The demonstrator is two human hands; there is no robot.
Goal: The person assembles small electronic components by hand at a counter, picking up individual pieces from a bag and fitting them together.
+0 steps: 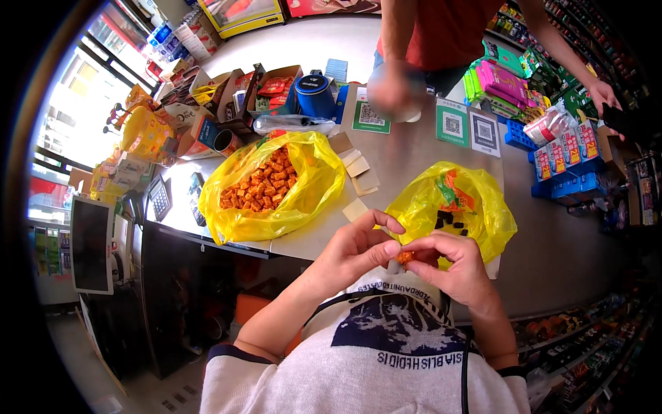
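Observation:
In front of my chest my two hands meet over a small orange-wrapped piece (405, 257), apparently a candy. My right hand (452, 262) pinches it between thumb and fingers. The thumb of my left hand (355, 252) presses at its left end, with the index finger raised and curled above. Just beyond my right hand stands an open yellow plastic bag (493, 200), holding a few dark pieces (449, 222) and a red-and-green wrapper (454, 193). To the left, a larger yellow bag (321, 169) gapes open, heaped with orange-wrapped pieces (265, 183).
Pale card pieces (358, 169) lie between the bags. A person (441, 34) across the counter has one blurred hand (393, 93) over it and a dark phone (624, 121) in the other. Boxes, a blue canister (315, 94) and code signs (452, 124) line the far side.

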